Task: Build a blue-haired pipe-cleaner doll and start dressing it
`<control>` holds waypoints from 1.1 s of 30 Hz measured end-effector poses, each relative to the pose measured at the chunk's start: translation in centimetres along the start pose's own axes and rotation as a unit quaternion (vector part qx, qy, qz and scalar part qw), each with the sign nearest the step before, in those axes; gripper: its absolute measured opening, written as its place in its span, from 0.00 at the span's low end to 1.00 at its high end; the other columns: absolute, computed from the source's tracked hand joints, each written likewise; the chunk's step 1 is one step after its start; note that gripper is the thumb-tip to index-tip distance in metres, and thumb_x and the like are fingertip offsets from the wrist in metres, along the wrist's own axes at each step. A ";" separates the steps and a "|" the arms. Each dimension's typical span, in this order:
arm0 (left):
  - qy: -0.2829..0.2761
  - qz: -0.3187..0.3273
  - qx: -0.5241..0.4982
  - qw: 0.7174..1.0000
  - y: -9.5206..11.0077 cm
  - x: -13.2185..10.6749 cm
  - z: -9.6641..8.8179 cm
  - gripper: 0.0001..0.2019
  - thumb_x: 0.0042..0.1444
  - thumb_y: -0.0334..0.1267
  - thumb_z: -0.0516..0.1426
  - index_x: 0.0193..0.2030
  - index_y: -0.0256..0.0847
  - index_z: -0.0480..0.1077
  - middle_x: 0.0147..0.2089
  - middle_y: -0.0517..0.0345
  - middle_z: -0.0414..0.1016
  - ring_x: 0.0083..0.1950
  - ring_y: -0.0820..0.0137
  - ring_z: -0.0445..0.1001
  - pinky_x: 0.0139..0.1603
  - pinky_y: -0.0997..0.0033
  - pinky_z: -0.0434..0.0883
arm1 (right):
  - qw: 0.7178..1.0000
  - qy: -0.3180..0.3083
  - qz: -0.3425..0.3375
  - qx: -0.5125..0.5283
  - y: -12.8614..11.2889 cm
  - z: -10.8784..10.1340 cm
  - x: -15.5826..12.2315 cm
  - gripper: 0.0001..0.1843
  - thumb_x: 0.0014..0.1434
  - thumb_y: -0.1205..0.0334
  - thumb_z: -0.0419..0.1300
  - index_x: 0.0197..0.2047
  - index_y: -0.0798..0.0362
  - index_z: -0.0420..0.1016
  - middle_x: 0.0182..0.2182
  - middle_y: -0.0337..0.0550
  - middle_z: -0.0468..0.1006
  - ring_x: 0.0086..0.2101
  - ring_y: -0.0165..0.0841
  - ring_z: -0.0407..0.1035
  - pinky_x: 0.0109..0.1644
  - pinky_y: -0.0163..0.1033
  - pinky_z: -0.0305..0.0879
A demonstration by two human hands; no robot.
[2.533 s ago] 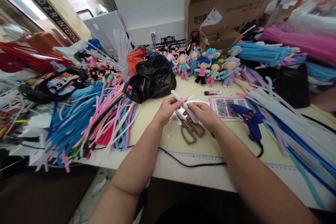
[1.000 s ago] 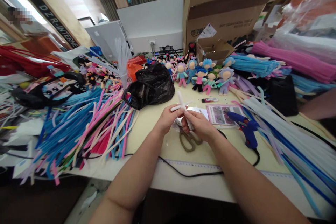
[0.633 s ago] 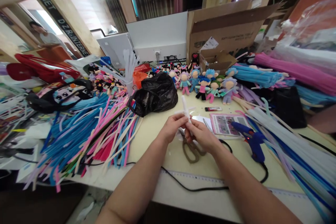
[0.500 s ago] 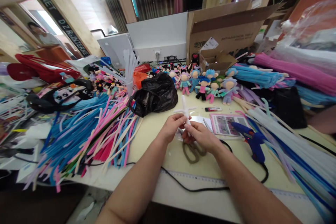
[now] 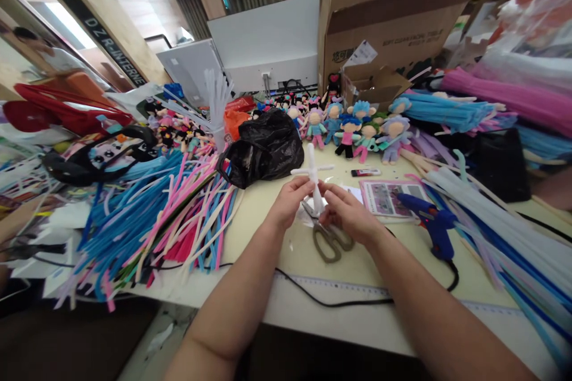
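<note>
- Head view, close over the pale yellow work mat [image 5: 261, 232]: a white cross-shaped pipe-cleaner frame [image 5: 311, 175] stands nearly upright between the two hands, its long stem widening toward the bottom and a thin crosspiece reaching out to either side.
- Left hand [image 5: 291, 199]: thumb and fingertips are pinched on the stem below the crosspiece, likely so that the top and both side pieces stay uncovered and in plain sight.
- Right hand [image 5: 351, 211]: its fingers are part curled just beside the lower stem, perhaps to steady it; whether they touch it I cannot tell.
- Scissors [image 5: 329, 241] lie beneath the hands, handles toward the person, an arrangement that would suit a quick pick-up; the blades are partly hidden.
- Blue glue gun [image 5: 429, 217] rests to the right, grip toward the person, seemingly parked near the right hand yet apart from the fingers. Its black cord [image 5: 330, 305] loops along the near edge, which leaves the middle of the mat free of it.
- Printed picture card [image 5: 388, 198] lies flat between the right hand and the glue gun, probably where a glance can reach it.
- Small dolls [image 5: 347, 138] stand grouped at the back, apparently out of the way.
- Loose coloured pipe cleaners [image 5: 134, 214] fan out on the left, perhaps so single stems pull free easily.
</note>
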State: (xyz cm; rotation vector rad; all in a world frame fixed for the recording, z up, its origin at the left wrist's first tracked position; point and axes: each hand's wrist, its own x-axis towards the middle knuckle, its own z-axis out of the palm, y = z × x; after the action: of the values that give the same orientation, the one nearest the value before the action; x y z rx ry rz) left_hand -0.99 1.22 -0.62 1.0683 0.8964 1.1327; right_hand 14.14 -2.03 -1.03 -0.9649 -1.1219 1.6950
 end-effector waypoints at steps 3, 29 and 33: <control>0.016 -0.016 -0.016 1.000 -0.1 0.1 -0.3 0.14 0.45 0.45 0.65 0.35 0.37 0.78 0.34 0.56 0.77 0.30 0.75 0.68 0.33 0.73 0.62 | 0.997 -0.073 0.021 -0.032 0.1 0.4 -0.3 0.21 0.52 0.47 0.63 0.43 0.53 0.72 0.28 0.38 0.76 0.23 0.27 0.68 0.27 0.33 0.64; -0.120 -0.067 0.077 0.988 -0.2 -0.9 1.3 0.18 0.47 0.50 0.63 0.35 0.35 0.71 0.27 0.59 0.72 0.25 0.75 0.70 0.27 0.75 0.66 | 0.960 0.153 -0.197 -0.131 -0.9 -2.6 0.8 0.12 0.49 0.53 0.63 0.32 0.53 0.78 0.29 0.40 0.78 0.33 0.34 0.70 0.41 0.41 0.66; -0.125 -0.093 0.074 0.985 -0.4 -1.1 1.5 0.19 0.46 0.51 0.64 0.34 0.35 0.71 0.28 0.56 0.74 0.25 0.73 0.71 0.26 0.74 0.67 | 0.966 0.141 -0.181 -0.119 -1.1 -2.1 0.6 0.09 0.50 0.55 0.62 0.28 0.53 0.76 0.25 0.38 0.76 0.30 0.32 0.69 0.39 0.39 0.65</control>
State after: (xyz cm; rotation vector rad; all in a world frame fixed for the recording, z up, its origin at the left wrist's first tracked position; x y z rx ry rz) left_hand 0.26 -0.15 -0.64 1.1907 0.8697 0.7668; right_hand 16.10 -0.65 -0.70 -1.0376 -1.2375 1.1114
